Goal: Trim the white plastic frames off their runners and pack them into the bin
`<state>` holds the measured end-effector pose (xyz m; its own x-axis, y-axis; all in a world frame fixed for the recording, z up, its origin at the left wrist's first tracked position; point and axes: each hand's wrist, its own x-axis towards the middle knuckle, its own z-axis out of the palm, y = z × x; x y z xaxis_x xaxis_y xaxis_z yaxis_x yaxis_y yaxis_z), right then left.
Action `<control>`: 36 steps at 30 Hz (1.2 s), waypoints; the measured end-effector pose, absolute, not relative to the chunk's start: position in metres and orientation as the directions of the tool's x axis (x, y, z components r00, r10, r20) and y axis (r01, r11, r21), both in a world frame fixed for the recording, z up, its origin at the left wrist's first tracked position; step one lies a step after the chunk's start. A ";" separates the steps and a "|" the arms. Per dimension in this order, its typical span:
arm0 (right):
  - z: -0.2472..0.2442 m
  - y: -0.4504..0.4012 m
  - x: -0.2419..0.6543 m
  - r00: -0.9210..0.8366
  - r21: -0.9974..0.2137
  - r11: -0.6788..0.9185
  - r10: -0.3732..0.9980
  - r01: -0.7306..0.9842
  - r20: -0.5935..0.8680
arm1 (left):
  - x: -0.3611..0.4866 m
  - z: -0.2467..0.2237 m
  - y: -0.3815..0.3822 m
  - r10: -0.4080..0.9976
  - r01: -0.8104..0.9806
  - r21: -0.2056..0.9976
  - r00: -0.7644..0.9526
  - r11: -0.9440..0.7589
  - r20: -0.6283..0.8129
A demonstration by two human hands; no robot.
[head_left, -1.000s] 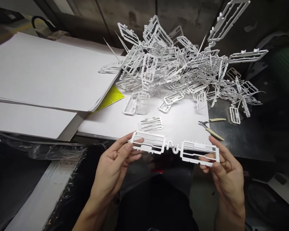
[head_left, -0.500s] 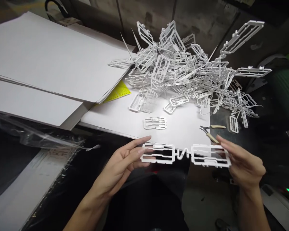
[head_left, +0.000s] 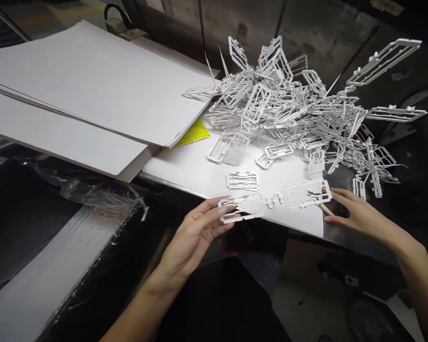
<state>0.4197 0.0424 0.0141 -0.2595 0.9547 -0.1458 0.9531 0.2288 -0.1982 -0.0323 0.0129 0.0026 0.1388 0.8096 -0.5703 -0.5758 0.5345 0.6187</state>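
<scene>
My left hand (head_left: 203, 225) grips one end of a white plastic part made of two slotted rectangular frames joined by a wavy runner (head_left: 270, 204). The part hangs nearly level over the table's front edge. My right hand (head_left: 356, 213) is off the part, its thumb and fingers spread around the cream handle of the side cutters (head_left: 324, 209). The cutters lie partly behind the part's right frame (head_left: 299, 205), and their dark jaws show through its openings. Just beyond the part, a single white slotted frame (head_left: 242, 181) lies on the white sheet.
A tangled heap of white plastic frames on runners (head_left: 285, 109) covers the back of the table. Large white sheets (head_left: 103, 90) are stacked at left, with a yellow perforated piece (head_left: 196, 132) under their corner. Clear plastic film (head_left: 92, 190) hangs at lower left.
My right hand has let go of the part and moved to the cutters. My left hand has lifted the part slightly toward the table, over the sheet. The view has shifted left.
</scene>
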 end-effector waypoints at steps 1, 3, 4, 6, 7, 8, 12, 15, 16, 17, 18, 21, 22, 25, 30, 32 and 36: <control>0.017 0.043 0.418 -0.270 -0.191 0.242 0.953 0.951 -0.140 | -0.031 0.003 0.013 0.813 -0.576 0.620 0.142 0.532 -0.565; 0.026 0.039 0.408 -0.301 -0.147 0.283 0.946 0.948 -0.119 | -0.028 0.005 0.013 0.818 -0.576 0.622 0.157 0.531 -0.553; 0.031 0.036 0.400 -0.321 -0.126 0.308 0.942 0.943 -0.101 | -0.027 0.006 0.013 0.821 -0.578 0.619 0.169 0.531 -0.546; 0.041 0.024 0.377 -0.365 -0.134 0.354 0.928 0.926 -0.073 | -0.026 0.006 0.013 0.823 -0.588 0.606 0.200 0.535 -0.532; 0.046 0.016 0.364 -0.382 -0.169 0.367 0.922 0.915 -0.069 | -0.026 0.005 0.013 0.824 -0.595 0.598 0.215 0.536 -0.525; 0.051 0.008 0.349 -0.393 -0.219 0.370 0.916 0.903 -0.076 | -0.026 0.005 0.012 0.824 -0.602 0.590 0.227 0.538 -0.520; 0.066 -0.017 0.295 -0.371 -0.442 0.240 0.898 0.865 -0.238 | -0.024 0.003 0.011 0.821 -0.606 0.575 0.269 0.550 -0.503; 0.071 -0.023 0.269 -0.332 -0.550 0.070 0.858 0.832 -0.392 | -0.023 0.004 0.010 0.820 -0.605 0.568 0.298 0.558 -0.489; 0.072 -0.023 0.263 -0.324 -0.571 0.028 0.846 0.821 -0.424 | -0.023 0.004 0.009 0.819 -0.607 0.564 0.305 0.560 -0.486; 0.072 -0.022 0.259 -0.321 -0.589 -0.002 0.837 0.808 -0.444 | -0.023 0.005 0.009 0.818 -0.608 0.560 0.310 0.563 -0.485; 0.072 -0.021 0.256 -0.322 -0.606 -0.020 0.833 0.795 -0.450 | -0.023 0.005 0.008 0.815 -0.607 0.557 0.318 0.567 -0.484; 0.071 -0.016 0.249 -0.330 -0.645 -0.037 0.836 0.763 -0.439 | -0.023 0.007 0.006 0.813 -0.605 0.553 0.336 0.573 -0.475; 0.070 -0.015 0.247 -0.333 -0.652 -0.034 0.839 0.757 -0.430 | -0.023 0.008 0.005 0.816 -0.607 0.553 0.341 0.570 -0.467; 0.071 -0.014 0.242 -0.341 -0.664 -0.012 0.851 0.747 -0.400 | -0.021 0.010 0.005 0.822 -0.614 0.552 0.353 0.564 -0.447; 0.071 -0.016 0.240 -0.349 -0.676 0.006 0.859 0.737 -0.374 | -0.020 0.011 0.006 0.824 -0.603 0.565 0.359 0.563 -0.438; 0.070 -0.016 0.240 -0.351 -0.682 -0.002 0.856 0.731 -0.379 | -0.020 0.010 0.005 0.828 -0.597 0.575 0.360 0.559 -0.430; 0.067 -0.018 0.242 -0.346 -0.690 -0.013 0.858 0.724 -0.379 | -0.019 0.007 0.004 0.830 -0.584 0.590 0.375 0.558 -0.413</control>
<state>0.2421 -0.0182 0.0668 -0.3460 0.8582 -0.3791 0.7239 -0.0128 -0.6898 -0.0189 0.0035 0.0075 0.3753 0.8297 -0.4131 -0.5836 0.5578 0.5901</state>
